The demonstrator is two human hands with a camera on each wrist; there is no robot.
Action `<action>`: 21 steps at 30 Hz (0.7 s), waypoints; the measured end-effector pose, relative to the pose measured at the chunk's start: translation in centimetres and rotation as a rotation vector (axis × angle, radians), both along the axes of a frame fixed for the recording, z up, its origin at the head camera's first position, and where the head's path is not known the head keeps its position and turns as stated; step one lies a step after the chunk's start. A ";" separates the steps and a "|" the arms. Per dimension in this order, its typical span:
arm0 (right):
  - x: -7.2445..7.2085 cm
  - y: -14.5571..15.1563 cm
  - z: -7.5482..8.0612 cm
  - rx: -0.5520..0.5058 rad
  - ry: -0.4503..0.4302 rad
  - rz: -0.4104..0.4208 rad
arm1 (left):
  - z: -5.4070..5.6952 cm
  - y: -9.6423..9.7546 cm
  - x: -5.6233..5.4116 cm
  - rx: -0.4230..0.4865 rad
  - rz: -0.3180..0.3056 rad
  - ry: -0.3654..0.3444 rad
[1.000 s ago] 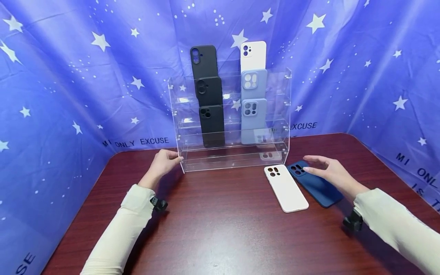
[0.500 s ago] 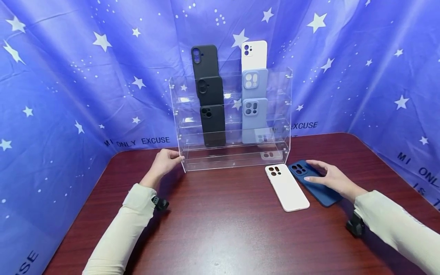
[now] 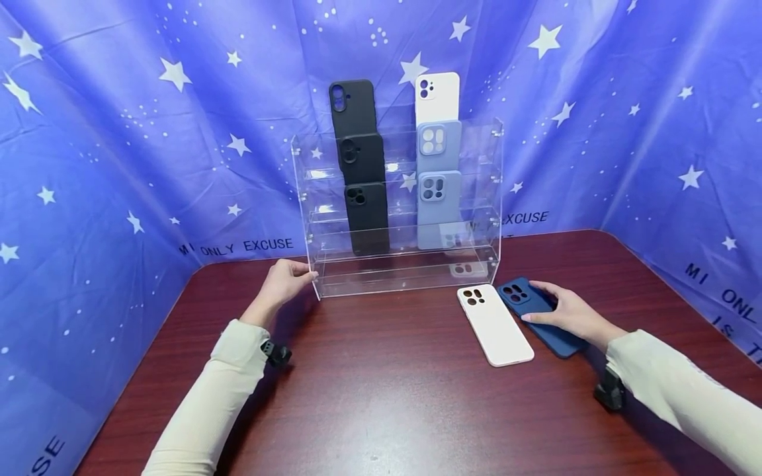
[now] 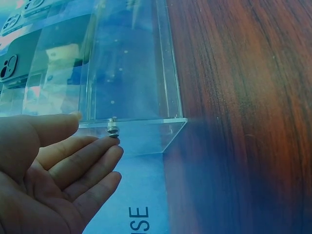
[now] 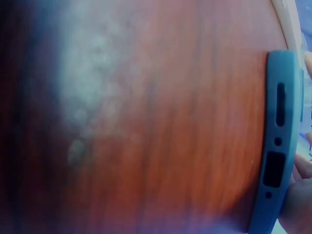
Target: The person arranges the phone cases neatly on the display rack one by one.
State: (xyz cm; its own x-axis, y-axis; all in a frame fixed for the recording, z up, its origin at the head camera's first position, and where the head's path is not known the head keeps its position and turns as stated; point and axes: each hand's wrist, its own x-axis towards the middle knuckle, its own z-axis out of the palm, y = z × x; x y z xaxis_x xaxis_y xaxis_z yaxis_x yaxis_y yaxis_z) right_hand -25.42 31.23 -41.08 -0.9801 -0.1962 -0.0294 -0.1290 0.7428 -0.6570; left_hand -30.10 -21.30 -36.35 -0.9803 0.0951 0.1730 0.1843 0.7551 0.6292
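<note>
My left hand [image 3: 284, 283] pinches the lower left edge of a clear acrylic display rack [image 3: 387, 285]; in the left wrist view, its fingers [image 4: 92, 163] lie along the side panel near a metal screw [image 4: 112, 127]. My right hand [image 3: 577, 312] spans a dark blue phone case [image 3: 550, 330] on the table, with thumb and fingers at its two long edges. The right wrist view shows this case's end [image 5: 280, 131], with its port cutouts. Left of it lies a white phone case [image 3: 500, 330], apart from both hands.
Black phone cases [image 3: 367, 218] stand stepped on the rack's left. Light blue cases [image 3: 439, 211] and a white case [image 3: 443, 99] stand on its right. A starry blue curtain [image 3: 238, 99] surrounds the reddish-brown table [image 3: 369, 396].
My right hand has come down and slightly nearer over the dark blue phone case, its thumb now at the case's left edge. My left hand keeps its place on the rack.
</note>
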 end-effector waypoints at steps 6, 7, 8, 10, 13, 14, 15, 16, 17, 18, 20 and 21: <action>-0.1 -0.3 -0.1 0.048 0.001 -0.007 | 0.1 0.1 0.3 0.000 -0.009 0.014; 0.0 -0.3 -0.1 0.052 0.002 -0.009 | 0.1 0.1 0.3 -0.002 -0.012 0.019; 0.0 -0.4 -0.1 0.058 0.006 -0.008 | 0.1 0.1 0.3 -0.005 -0.015 0.022; 0.1 -0.5 0.0 0.074 0.015 -0.010 | 0.1 0.1 0.2 -0.007 -0.018 0.022; 0.3 -0.7 0.2 0.112 0.058 -0.021 | 0.0 0.1 0.1 -0.004 -0.018 0.014; 0.4 -0.9 0.3 0.125 0.079 -0.023 | 0.0 0.1 0.1 -0.002 -0.016 0.009; 0.4 -1.0 0.4 0.138 0.101 -0.023 | 0.0 0.2 0.1 -0.001 -0.014 0.007; 0.4 -1.1 0.5 0.152 0.125 -0.022 | 0.0 0.1 0.1 -0.001 -0.010 0.006; 0.3 -1.2 0.7 0.163 0.146 -0.021 | 0.1 0.1 0.1 -0.004 -0.008 0.007; 0.3 -1.4 0.8 0.173 0.164 -0.019 | 0.1 0.1 0.1 -0.006 -0.007 0.009; 0.2 -1.5 1.0 0.196 0.186 -0.023 | 0.1 0.1 0.0 -0.012 -0.007 0.011; 0.1 -1.6 1.2 0.208 0.192 -0.031 | 0.1 0.1 0.1 -0.012 -0.008 0.012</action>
